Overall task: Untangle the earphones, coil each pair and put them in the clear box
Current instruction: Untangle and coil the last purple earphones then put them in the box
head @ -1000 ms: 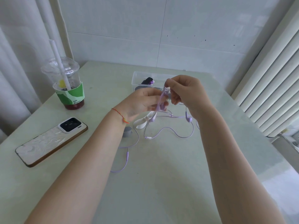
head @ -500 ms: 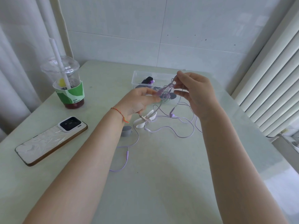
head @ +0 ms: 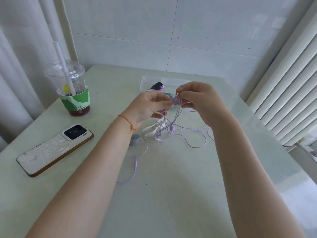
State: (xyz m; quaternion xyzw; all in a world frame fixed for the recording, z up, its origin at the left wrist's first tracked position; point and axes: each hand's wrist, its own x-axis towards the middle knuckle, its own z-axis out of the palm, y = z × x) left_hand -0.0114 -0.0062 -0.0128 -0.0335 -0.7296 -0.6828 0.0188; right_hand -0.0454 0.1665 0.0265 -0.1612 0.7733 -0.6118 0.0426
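Observation:
A pair of lilac wired earphones [head: 195, 136] hangs in loops from both my hands above the table. My left hand [head: 149, 107] pinches a bunch of the cord near its fingertips. My right hand [head: 200, 98] pinches cord strands too, with some looped over its raised fingers. The jack end of the cord [head: 135, 163] trails on the table under my left forearm. Behind my hands stands the clear box [head: 145, 83], with a dark and purple item [head: 157, 86] inside. Something white [head: 154, 130] lies under the hanging cords.
A plastic drink cup [head: 73, 93] with a straw and green sleeve stands at the left. A phone [head: 54, 148] lies face down near the left edge. A small grey object [head: 135, 140] sits by my left wrist. Wall behind, radiator panels at the right.
My hands have come closer together over the box front. The right hand has wound more cord round its fingers, and the hanging loops have shifted slightly.

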